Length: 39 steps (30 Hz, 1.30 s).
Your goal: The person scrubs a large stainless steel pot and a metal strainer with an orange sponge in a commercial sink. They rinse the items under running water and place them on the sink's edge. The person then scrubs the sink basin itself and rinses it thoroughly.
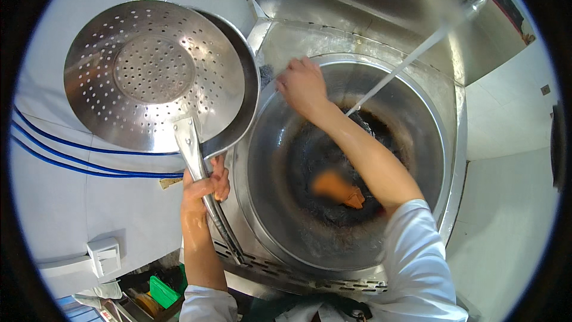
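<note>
My left hand [206, 184] grips the long metal handle of a perforated steel strainer [154, 69]. A plain metal pan or bowl [243, 112] sits just behind the strainer, partly hidden by it. My right hand [304, 82] is at the upper left rim of a large steel wok [279, 179], near a grey scouring pad [266, 75]; whether it holds anything is unclear. Water [397, 70] streams from a tap [479, 0] into the wok's dark bottom. An orange-brown object [337, 190], partly blurred, appears over the wok's lower middle.
A steel splashback [366, 13] rises behind the wok. Slotted drain openings [290, 276] run along the front edge of the steel counter. Blue hoses [103, 161] cross at the left. A green container [164, 292] and other items lie low at the left, below a white wall switch [105, 257].
</note>
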Available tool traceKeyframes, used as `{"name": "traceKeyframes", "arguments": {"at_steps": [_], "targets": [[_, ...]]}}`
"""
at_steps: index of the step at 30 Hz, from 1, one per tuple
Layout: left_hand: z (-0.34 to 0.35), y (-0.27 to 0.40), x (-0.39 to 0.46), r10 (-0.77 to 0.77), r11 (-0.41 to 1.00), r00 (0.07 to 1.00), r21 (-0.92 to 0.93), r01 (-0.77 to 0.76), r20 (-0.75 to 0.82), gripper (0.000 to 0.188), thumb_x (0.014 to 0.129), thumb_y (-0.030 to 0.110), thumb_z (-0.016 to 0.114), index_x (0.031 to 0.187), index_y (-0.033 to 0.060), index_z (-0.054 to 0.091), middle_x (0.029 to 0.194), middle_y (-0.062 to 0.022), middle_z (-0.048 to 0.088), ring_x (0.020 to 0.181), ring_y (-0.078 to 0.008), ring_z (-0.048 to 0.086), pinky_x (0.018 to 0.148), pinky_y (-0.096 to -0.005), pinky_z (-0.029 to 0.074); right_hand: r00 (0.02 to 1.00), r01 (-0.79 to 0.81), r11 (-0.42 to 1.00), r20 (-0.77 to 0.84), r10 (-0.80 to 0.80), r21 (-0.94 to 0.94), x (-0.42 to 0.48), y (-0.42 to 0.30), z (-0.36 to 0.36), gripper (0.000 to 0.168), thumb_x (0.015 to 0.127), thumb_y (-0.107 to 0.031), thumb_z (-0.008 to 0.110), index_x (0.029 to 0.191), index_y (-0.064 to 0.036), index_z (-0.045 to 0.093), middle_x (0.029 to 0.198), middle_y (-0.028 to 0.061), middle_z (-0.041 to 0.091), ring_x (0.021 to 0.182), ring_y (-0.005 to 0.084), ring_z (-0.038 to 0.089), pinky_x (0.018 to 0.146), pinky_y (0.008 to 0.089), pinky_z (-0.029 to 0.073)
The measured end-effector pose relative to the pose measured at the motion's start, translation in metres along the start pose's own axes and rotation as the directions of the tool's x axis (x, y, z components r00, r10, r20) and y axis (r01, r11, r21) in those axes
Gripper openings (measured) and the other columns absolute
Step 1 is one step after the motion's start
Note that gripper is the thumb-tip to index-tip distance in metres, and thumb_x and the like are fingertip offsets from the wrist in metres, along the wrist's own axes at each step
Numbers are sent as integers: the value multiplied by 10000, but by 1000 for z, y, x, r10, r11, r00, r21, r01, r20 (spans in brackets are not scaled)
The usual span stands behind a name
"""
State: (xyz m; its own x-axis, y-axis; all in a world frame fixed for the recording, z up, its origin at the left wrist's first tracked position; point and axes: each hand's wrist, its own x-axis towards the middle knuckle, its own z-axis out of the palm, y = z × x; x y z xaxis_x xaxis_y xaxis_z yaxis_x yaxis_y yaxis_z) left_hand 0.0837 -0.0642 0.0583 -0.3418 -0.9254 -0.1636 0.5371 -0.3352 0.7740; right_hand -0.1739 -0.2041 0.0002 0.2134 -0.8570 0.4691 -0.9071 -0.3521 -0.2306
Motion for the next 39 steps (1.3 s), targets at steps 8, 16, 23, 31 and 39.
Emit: {"name": "traceKeyframes", "arguments": {"at_steps": [8,16,23,31,39], "targets": [[-9,1,-13,-64,998,998,-16,64,-14,397,611,-5,619,981,9,475,682,-61,406,446,-157,404,388,-280,344,880,-324,945,378,287,36,72,-21,51,257,709,-247,696,912,-90,674,1066,128,591,1039,305,536,837,431,392],[-12,-11,-11,-89,994,996,-64,89,0,435,556,-60,472,979,30,506,671,-64,401,460,-165,391,428,-293,341,990,-2,946,-133,48,325,3,3,-39,549,785,-281,688,1253,-75,488,1113,170,549,1110,328,488,858,441,393],[-12,-31,-13,-117,992,993,-54,117,1,384,587,-42,470,963,31,492,685,-60,413,460,-154,394,427,-285,351,919,128,992,375,-125,16,-231,34,-53,481,749,-262,691,1183,-105,559,1290,171,452,1129,328,508,989,444,369],[-3,-34,-11,-123,992,992,-27,123,-26,348,663,10,546,1008,15,496,760,-57,438,475,-139,393,406,-271,327,857,-264,600,469,-213,755,-283,6,2,353,779,-65,580,1132,-74,586,1206,188,518,1131,338,504,968,429,422],[-10,-25,-11,-101,993,995,-56,101,-1,351,622,-14,502,970,31,492,706,-66,419,453,-151,394,409,-274,331,701,12,926,657,-277,377,-246,31,2,509,932,-272,412,1405,-123,296,1431,144,318,1318,308,305,1080,441,240]]}}
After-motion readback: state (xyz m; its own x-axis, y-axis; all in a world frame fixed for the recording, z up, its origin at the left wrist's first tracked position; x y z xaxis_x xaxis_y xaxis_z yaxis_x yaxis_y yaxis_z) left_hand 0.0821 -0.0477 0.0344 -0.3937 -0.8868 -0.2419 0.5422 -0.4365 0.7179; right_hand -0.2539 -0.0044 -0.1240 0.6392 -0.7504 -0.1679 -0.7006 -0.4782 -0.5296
